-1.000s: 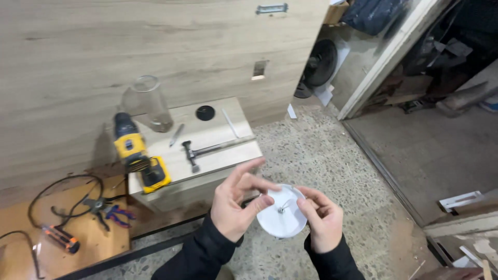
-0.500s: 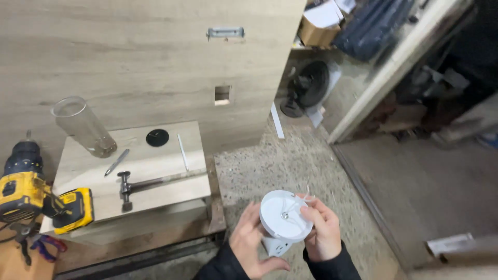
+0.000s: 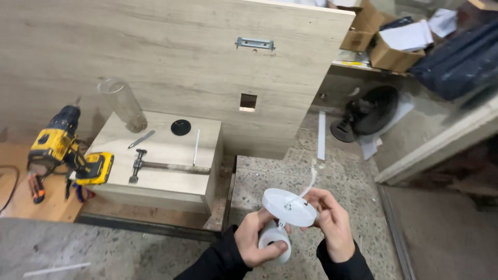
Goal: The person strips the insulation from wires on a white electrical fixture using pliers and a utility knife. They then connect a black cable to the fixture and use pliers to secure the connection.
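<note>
- Down low in the view, the left hand (image 3: 258, 242) is wrapped around the white rounded body (image 3: 274, 239) of a small light fitting, fingers curled under it and thumb over the front.
- The right hand (image 3: 332, 224) pinches the rim of the white round disc (image 3: 288, 207) that sits on top of that body, fingertips pressed on the disc's far edge.
- A thin white cord (image 3: 309, 184) rises from the middle of the disc and curves up past the right hand's fingers.
- Both hands hold the fitting in the air above the speckled stone floor (image 3: 280, 176), just in front of a low wooden box (image 3: 161, 166).
- On the box top lie a hammer (image 3: 163, 166), a small metal blade (image 3: 141, 139), a thin white rod (image 3: 196, 147) and a black round cap (image 3: 180, 127); a clear glass tube (image 3: 122, 103) stands tilted at its back corner.
- A yellow and black cordless drill (image 3: 65, 148) rests at the box's left edge.
- Behind stands a tall wooden panel (image 3: 171, 62) with a small square cut-out (image 3: 248, 101) and a metal bracket (image 3: 254, 43) near its top.
- A black fan (image 3: 368, 111) lies on the floor to the right.
</note>
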